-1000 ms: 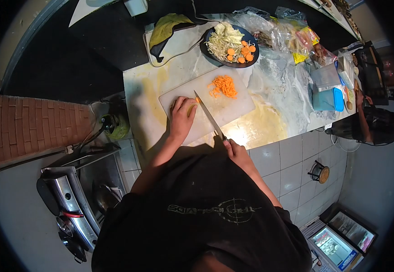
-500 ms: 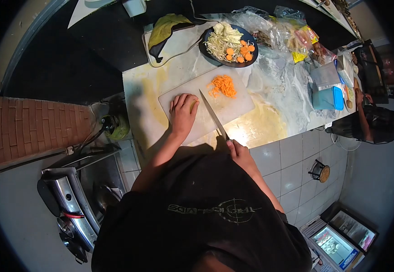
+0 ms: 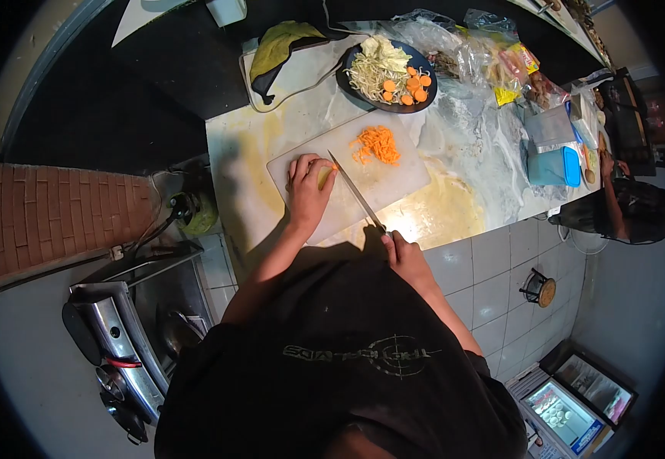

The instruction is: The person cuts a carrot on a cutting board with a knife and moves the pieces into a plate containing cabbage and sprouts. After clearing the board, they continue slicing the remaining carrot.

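Note:
My left hand [image 3: 309, 193] presses down on the white cutting board [image 3: 348, 206], its fingers curled over a pale yellow-green piece of vegetable [image 3: 323, 177]. Most of that piece is hidden under the fingers. My right hand [image 3: 409, 264] grips the handle of a long kitchen knife [image 3: 358, 193] at the table's near edge. The blade slants up and left across the board, its tip close beside my left fingertips, where a small orange spot shows. A pile of cut carrot [image 3: 377, 145] lies on the board, right of the blade.
Behind the board, a dark plate [image 3: 345, 84] holds bean sprouts, cabbage and carrot slices. Plastic bags [image 3: 466, 57] and a blue-lidded container [image 3: 554, 167] stand to the right. Another person [image 3: 627, 206] is at the far right. A stool [image 3: 539, 289] stands on the floor.
The knife's blade has swung left, from apart to right beside my left fingertips. My left fingers have shifted slightly, showing more of the yellow-green piece. The carrot pile stays put.

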Tool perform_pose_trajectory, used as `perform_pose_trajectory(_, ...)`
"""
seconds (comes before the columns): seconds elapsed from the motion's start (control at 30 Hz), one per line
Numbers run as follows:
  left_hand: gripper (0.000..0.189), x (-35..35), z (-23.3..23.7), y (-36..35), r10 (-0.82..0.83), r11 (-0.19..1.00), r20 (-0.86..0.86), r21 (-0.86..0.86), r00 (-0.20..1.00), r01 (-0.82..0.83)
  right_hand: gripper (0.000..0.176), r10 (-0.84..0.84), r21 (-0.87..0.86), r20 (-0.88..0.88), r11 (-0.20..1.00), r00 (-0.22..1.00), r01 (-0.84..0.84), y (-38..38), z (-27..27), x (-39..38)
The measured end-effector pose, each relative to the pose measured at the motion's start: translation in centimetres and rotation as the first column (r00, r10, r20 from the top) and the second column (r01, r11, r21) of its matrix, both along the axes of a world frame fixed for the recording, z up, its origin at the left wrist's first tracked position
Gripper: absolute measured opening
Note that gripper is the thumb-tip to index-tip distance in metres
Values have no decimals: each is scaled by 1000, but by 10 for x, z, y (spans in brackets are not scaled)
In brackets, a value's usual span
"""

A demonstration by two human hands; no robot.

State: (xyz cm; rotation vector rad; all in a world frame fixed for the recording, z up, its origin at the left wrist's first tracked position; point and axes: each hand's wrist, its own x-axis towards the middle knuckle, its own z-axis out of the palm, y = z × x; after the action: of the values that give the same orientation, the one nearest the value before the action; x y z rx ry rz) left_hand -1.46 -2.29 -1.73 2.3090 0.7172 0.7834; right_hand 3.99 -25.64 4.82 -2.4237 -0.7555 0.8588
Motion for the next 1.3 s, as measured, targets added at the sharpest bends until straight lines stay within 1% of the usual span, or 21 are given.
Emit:
perform_pose_trajectory(0.13, 17, 0, -1, 0, 15, 1000, 6, -5, 1000, -15, 36, 21, 38, 61, 999, 998, -23, 0, -2, 1)
perform_pose_trajectory(0.33, 17, 0, -2, 1, 12, 1000, 15, -25, 1000, -12, 35, 69, 86, 99, 993, 993, -78, -2, -12, 5)
perform_pose_trajectory(0.47, 16, 0, -2, 0, 25, 999, 14, -31, 1000, -24, 34, 66, 93, 100, 993, 993, -75, 0, -8, 5)
perform_pose_trajectory(0.57, 15, 0, -1, 0, 33, 998, 43, -61, 999, -30, 35, 75, 68, 98, 994, 992, -82, 1, -6, 7)
perform_pose_trajectory(0.67, 13, 0, -3, 2, 17, 998, 41, -53, 999, -15, 35, 96, 62, 80, 993, 992, -101, 1, -7, 9)
perform_pose_trajectory(0.77, 12, 0, -3, 3, 11, 1000, 24, -28, 1000, -10, 36, 120, 27, 113, 992, 986, -124, 3, -9, 11)
perform_pose_trajectory(0.83, 11, 0, -3, 3, 7, 1000, 20, -28, 1000, -7, 33, 114, -73, 104, 992, 988, -106, 8, -3, 9)
perform_pose_trajectory(0.87, 11, 0, -3, 3, 8, 1000, 20, -29, 1000, -7, 33, 114, -73, 104, 992, 988, -107, 8, -7, 8)
perform_pose_trajectory(0.93, 11, 0, -2, 3, 13, 1000, 20, -28, 1000, -12, 37, 137, -126, 187, 985, 973, -114, 9, -14, 5)
perform_pose_trajectory(0.97, 11, 0, -2, 3, 13, 1000, 21, -27, 1000, -13, 37, 137, -125, 189, 986, 972, -115, 10, -15, 4)
perform_pose_trajectory(1.03, 11, -1, -3, 3, 8, 999, 10, -37, 1000, -7, 36, 128, -199, 199, 976, 972, -88, 16, -12, -1)
perform_pose_trajectory(1.17, 12, -3, -3, 4, 12, 1000, 9, -28, 1000, -12, 35, 133, -204, 197, 975, 971, -92, 13, -14, -6)
perform_pose_trajectory(1.27, 13, -6, -1, 2, 3, 1000, -9, 20, 1000, -3, 34, 133, -215, 180, 972, 975, -93, 3, -10, -5)
perform_pose_trajectory(1.3, 14, -8, 0, 2, 19, 999, -28, 34, 999, -18, 35, 132, -177, 169, 979, 977, -101, -2, -10, -3)
